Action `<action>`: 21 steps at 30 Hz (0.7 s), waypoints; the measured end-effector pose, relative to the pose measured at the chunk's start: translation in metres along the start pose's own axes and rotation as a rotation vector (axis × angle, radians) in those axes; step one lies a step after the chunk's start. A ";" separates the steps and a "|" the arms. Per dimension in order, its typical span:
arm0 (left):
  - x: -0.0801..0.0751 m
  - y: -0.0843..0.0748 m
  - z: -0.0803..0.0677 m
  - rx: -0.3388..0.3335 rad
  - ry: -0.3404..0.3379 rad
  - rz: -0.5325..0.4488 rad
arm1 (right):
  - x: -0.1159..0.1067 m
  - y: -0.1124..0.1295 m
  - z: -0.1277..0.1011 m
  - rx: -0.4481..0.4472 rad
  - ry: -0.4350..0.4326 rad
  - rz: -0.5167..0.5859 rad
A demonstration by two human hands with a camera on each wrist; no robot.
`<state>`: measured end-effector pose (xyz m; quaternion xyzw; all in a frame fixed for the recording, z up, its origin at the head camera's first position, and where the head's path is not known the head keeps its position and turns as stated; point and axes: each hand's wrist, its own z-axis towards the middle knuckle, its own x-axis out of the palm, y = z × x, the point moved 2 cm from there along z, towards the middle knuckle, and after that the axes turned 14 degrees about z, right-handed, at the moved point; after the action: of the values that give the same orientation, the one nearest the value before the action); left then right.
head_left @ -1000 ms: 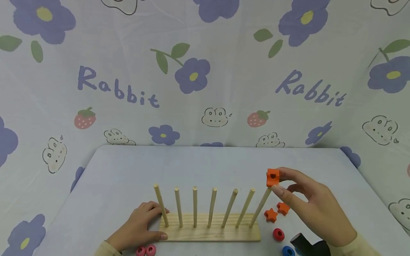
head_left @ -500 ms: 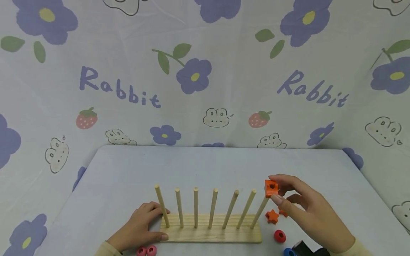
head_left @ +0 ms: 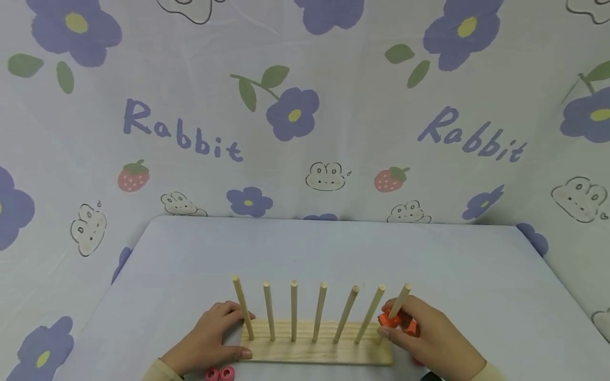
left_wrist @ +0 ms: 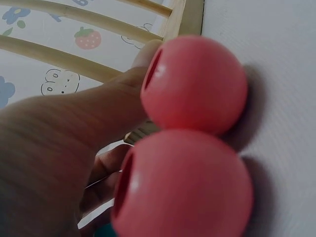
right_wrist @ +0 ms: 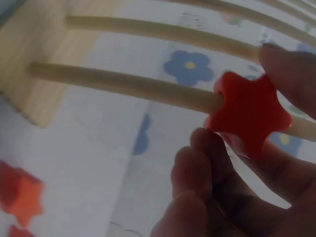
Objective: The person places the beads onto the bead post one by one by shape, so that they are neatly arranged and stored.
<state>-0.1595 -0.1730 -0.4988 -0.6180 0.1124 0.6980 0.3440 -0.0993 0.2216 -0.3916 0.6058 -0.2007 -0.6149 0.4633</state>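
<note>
Pegboard (head_left: 316, 349) of pale wood, with seven upright dowels, is taken as the landmark on the table (head_left: 310, 248). An orange star bead (head_left: 388, 319) is threaded on the rightmost dowel (head_left: 399, 301), partway down it and above the base, and is pinched between thumb and fingers of the right hand (head_left: 424, 336). In the right wrist view the bead (right_wrist: 249, 113) is seen with the dowel passing through its hole. The left hand (head_left: 207, 341) is laid against the left end of the pegboard, fingers relaxed, thumb along the front edge. Two pink round beads (head_left: 220, 374) lie just in front of that end, touching each other. Further orange stars (right_wrist: 19, 195) lie beside the right end, blurred.
</note>
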 end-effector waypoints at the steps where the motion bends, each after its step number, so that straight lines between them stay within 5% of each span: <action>1: 0.000 0.000 0.000 -0.001 0.010 -0.008 | 0.004 -0.006 0.000 0.009 0.019 -0.008; 14: -0.003 -0.002 0.002 0.021 0.033 -0.028 | 0.031 -0.051 0.004 0.275 0.171 -0.150; 21: -0.005 -0.001 0.001 0.029 0.014 0.001 | 0.036 -0.049 0.009 0.290 0.161 -0.176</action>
<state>-0.1600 -0.1735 -0.4940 -0.6176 0.1253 0.6922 0.3517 -0.1173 0.2138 -0.4493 0.7288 -0.1957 -0.5672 0.3299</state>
